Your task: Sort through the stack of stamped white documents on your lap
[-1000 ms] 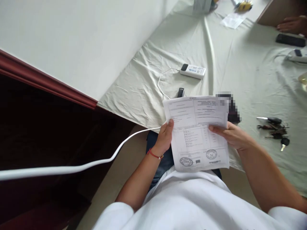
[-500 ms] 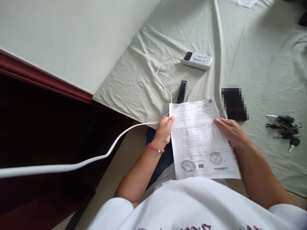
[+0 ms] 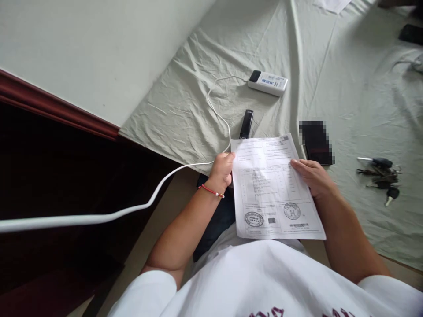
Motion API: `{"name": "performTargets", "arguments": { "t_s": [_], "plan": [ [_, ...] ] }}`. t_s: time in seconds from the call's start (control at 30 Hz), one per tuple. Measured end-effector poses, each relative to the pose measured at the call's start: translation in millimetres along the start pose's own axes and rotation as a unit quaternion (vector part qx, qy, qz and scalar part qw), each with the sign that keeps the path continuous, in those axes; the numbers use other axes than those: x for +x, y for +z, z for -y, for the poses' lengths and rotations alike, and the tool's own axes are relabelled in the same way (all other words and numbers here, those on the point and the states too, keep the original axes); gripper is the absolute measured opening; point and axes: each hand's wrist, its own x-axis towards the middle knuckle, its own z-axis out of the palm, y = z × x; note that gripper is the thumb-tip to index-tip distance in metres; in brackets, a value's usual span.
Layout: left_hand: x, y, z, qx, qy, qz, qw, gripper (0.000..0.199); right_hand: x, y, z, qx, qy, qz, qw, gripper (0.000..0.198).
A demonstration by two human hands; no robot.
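Note:
A printed paper form (image 3: 274, 185) with two round ink stamps near its bottom is held up in front of my white shirt. My left hand (image 3: 222, 169), wearing a red bracelet (image 3: 211, 191) at the wrist, pinches the form's left edge, thumb on top. On the opposite side my right hand (image 3: 313, 176) grips the right edge, thumb over the print and the other fingers behind it. A white cable (image 3: 148, 203) runs close behind my left hand. Just beyond the form's top edge lies a narrow black device (image 3: 246, 124), its near end covered by the paper.
The green cloth (image 3: 185, 101) is wrinkled over the table. A white power bank (image 3: 268, 83) lies on it, joined to a thin cable. To the right are a dark, pixelated flat object (image 3: 317, 143) and a bunch of keys (image 3: 380, 174). A dark red wooden edge (image 3: 56, 105) is at left.
Everything has shifted slightly left in the view, as from a small head movement. Both hands keep the same hold on the paper form.

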Motion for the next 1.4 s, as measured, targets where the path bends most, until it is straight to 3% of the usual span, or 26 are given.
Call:
{"name": "performTargets", "arguments": {
  "t_s": [0.2, 0.37, 0.53, 0.63, 0.7, 0.83, 0.97, 1.07, 1.27, 1.4],
  "plan": [
    [12, 2, -8, 0.058, 0.001, -0.016, 0.998, 0.031, 7, -1, 7, -0.005, -0.004, -0.027, 1.0, 0.027],
    [8, -4, -2, 0.077, -0.011, 0.018, 0.997, 0.03, 9, 0, 4, 0.013, -0.011, -0.05, 0.999, 0.027],
    [3, -7, 7, 0.115, 0.063, 0.024, 0.991, 0.031, 7, 8, -4, -0.012, -0.025, -0.066, 0.997, 0.029],
    [3, -7, 6, 0.17, 0.123, 0.01, 0.978, 0.031, 7, 11, -6, -0.079, -0.062, -0.079, 0.992, 0.033],
    [3, -8, 4, 0.208, 0.158, -0.001, 0.965, 0.032, 6, 11, -5, -0.177, -0.112, -0.107, 0.972, 0.039],
    [6, -10, 3, 0.255, 0.192, -0.009, 0.948, 0.037, 1, 10, 2, -0.392, -0.193, -0.198, 0.877, 0.033],
    [9, -12, 4, 0.279, 0.194, -0.004, 0.94, 0.037, -1, 15, 21, -0.418, -0.288, -0.262, 0.821, 0.044],
    [9, -12, 4, 0.308, 0.189, 0.007, 0.932, 0.038, 6, 26, 45, -0.423, -0.378, -0.261, 0.781, 0.049],
    [9, -9, -1, 0.349, 0.173, 0.002, 0.921, 0.035, 56, 67, 108, -0.432, -0.445, -0.17, 0.766, 0.054],
    [7, -7, -3, 0.355, 0.16, -0.005, 0.921, 0.039, 99, 105, 140, -0.423, -0.43, -0.12, 0.788, 0.062]
  ]
}}
